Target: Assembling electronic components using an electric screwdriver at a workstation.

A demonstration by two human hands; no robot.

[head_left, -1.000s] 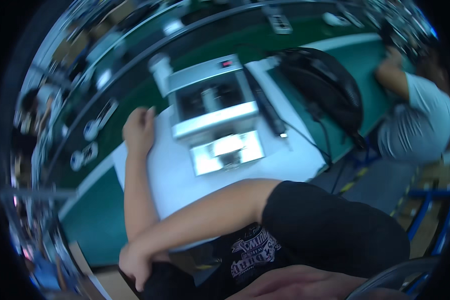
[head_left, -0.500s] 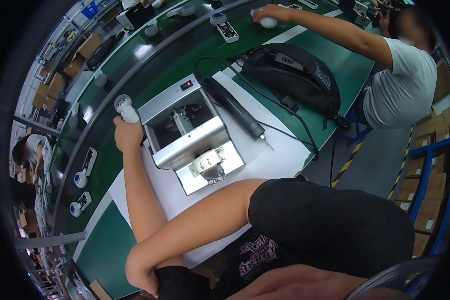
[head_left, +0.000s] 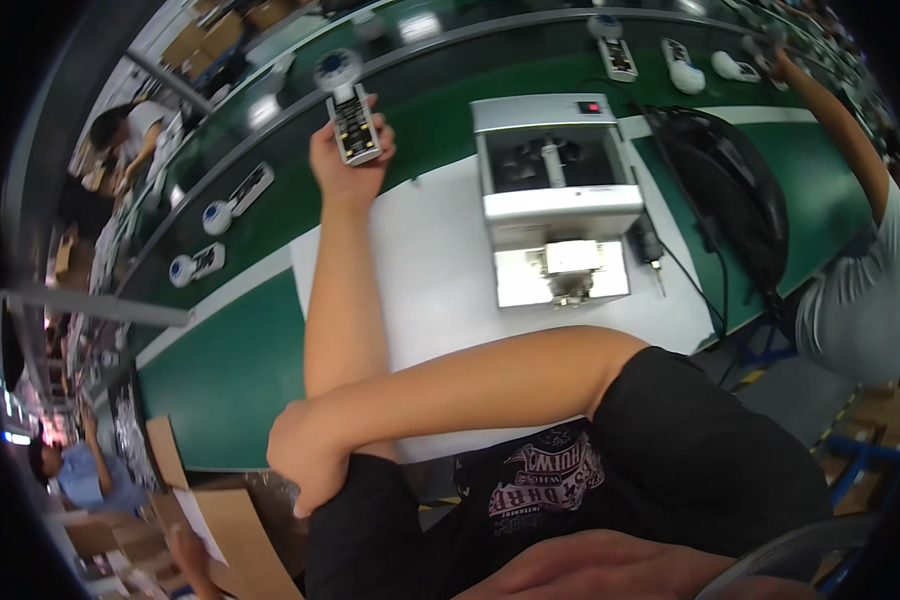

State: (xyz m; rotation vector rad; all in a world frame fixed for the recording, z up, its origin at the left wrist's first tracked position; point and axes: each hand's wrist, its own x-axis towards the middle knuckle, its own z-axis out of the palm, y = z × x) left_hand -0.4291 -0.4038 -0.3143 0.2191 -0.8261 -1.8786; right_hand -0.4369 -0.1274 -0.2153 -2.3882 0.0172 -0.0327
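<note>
My left hand [head_left: 348,170] is closed around the handle of a white handheld fan [head_left: 354,125], raised over the belt's near side. The fan's round grille head points away from me, and its open handle shows the parts inside. My right arm crosses in front of my body, and my right hand [head_left: 305,450] is bent over my left arm near the elbow, its fingers partly hidden. To the right of my left forearm, a silver screw feeder [head_left: 560,205] stands on a white sheet [head_left: 425,260]. Beside the feeder lies a black electric screwdriver [head_left: 650,248], partly hidden behind it.
On the green conveyor belt [head_left: 435,105] lie several more fans, such as one fan [head_left: 238,198] at the left. A black bag [head_left: 735,190] rests on the table at the right. A co-worker's arm [head_left: 840,120] reaches in there. An opened cardboard box [head_left: 235,535] stands at lower left.
The view has turned, shifting the feeder rightward in the picture. My left hand has lifted the fan, and its open handle now shows. My right hand stays at my left elbow.
</note>
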